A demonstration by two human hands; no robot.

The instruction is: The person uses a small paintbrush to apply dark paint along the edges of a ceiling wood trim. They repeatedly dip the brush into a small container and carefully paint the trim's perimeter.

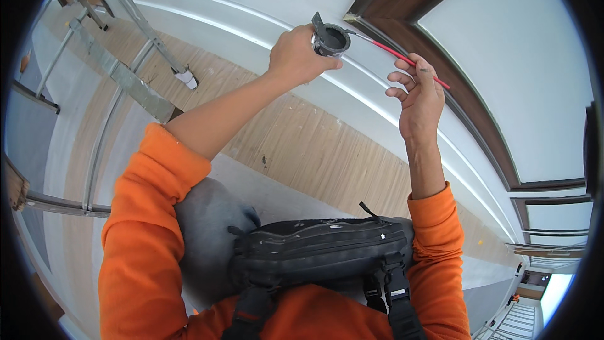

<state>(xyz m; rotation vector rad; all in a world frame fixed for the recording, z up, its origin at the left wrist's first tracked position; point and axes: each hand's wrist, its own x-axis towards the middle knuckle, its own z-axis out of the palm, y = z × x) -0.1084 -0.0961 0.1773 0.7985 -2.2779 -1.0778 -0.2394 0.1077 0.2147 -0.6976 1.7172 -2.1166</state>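
Note:
My left hand [299, 55] is wrapped round a small round pot of dark grey paint [332, 39], held out near the wall. A dark flap or lid stands up at the pot's left rim. Between the fingertips of my right hand [420, 97] is a thin paintbrush with a red handle [402, 56]. Its tip points left, at the pot's right rim; whether it touches the rim I cannot tell. The other fingers of this hand are loosely curled. Just right of the brush runs the dark edge of a brown wood panel frame [440, 75].
A paint-spattered metal ladder or trestle [135, 82] stands at the left. White moulded skirting [377, 82] runs along the wall above the wood-strip floor [314, 138]. Pale sheeting [264, 182] covers floor nearer me. A black chest bag [321, 245] hangs at my front.

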